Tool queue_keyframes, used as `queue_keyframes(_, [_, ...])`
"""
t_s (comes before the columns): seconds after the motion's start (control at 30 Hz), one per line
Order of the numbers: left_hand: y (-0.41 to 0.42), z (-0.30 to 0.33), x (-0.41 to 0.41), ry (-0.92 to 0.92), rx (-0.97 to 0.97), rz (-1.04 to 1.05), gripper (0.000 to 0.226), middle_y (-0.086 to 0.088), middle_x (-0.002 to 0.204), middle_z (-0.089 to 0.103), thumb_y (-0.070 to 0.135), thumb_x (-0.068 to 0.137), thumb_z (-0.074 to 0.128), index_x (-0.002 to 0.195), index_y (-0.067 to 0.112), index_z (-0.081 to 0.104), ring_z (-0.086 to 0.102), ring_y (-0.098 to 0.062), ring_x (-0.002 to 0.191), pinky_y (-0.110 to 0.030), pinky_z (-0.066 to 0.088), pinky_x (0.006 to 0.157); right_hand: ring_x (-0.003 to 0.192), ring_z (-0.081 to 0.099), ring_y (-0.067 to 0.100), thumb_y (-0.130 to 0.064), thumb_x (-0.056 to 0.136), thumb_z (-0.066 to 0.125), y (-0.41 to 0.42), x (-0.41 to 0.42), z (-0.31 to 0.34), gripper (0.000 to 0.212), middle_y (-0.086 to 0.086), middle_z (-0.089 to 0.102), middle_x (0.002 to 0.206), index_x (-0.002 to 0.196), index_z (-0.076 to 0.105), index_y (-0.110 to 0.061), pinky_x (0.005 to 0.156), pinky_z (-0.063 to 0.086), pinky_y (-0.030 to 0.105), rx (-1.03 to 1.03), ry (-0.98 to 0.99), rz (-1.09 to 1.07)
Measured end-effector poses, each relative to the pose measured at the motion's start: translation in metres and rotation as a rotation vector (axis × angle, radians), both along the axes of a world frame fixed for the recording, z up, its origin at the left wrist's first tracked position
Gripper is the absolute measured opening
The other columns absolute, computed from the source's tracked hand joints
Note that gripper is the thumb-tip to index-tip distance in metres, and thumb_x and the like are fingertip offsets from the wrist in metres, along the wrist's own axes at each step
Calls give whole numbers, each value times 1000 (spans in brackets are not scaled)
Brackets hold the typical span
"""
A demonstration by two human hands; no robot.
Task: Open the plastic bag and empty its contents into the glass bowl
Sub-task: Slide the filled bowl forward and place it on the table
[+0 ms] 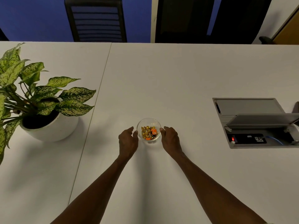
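Note:
A small glass bowl (pixel 149 122) stands on the white table, straight in front of me. It holds several wrapped sweets (pixel 148 133), most in gold foil and a few in orange. My left hand (pixel 127 141) curls against the bowl's left side, its thumb tip at the glass. On the other side, my right hand (pixel 170 139) rests with its thumb on the rim. No plastic bag is in view.
A potted plant (pixel 48 109) with speckled green leaves stands at the left in a white pot. An open cable hatch (pixel 255 123) with a raised lid is set into the table (pixel 161 78) at the right. Dark chairs (pixel 95 20) stand beyond the far edge.

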State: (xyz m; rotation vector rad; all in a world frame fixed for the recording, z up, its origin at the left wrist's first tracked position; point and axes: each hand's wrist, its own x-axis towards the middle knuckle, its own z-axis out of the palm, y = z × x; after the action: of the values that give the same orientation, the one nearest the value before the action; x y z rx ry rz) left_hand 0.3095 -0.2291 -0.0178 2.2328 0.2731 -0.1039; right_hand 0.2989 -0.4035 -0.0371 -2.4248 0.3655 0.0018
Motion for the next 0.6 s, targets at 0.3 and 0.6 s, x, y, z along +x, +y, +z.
queue_keyframes(0.3, [10,33,-61,-64,56,-83,42,-18,136,58,17,95,57,133,-1,53,55,-31,126,-38,38,107,107,56,32,-23,99,48,8,-57,28,34,18,61,115,122,54,1,90,50,40,-202,-128,83])
queue_keyframes(0.6, [29,72,-123,-161,130,-131,45,-13,146,49,18,98,51,140,3,45,37,-27,141,-39,33,114,110,59,33,-24,98,49,12,-126,68,36,19,62,119,123,54,3,94,51,39,-279,-186,98])
